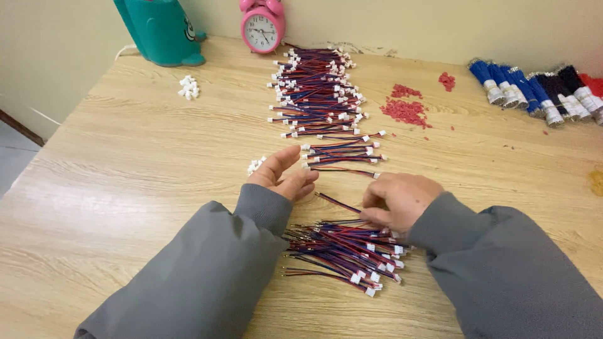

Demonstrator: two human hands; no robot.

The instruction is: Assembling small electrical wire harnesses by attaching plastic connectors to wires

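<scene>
My left hand [284, 174] rests palm-up on the wooden table [125, 163], fingers apart and holding nothing, beside a small cluster of white plastic connectors [254, 165]. My right hand [397, 199] pinches one red-and-blue wire [336, 202] at the top of a loose pile of short wires with white connectors [348, 250] close to me. Beyond my hands lie a few wires in neat rows [342, 152], and farther back a long stack of the same wires [317, 88]. Grey sleeves cover both arms.
At the back stand a pink alarm clock [262, 26] and a teal container [160, 30]. More white connectors [188, 87] lie at back left, red plastic bits [406, 108] at back centre, and blue, black and red wire bundles [540, 91] at far right.
</scene>
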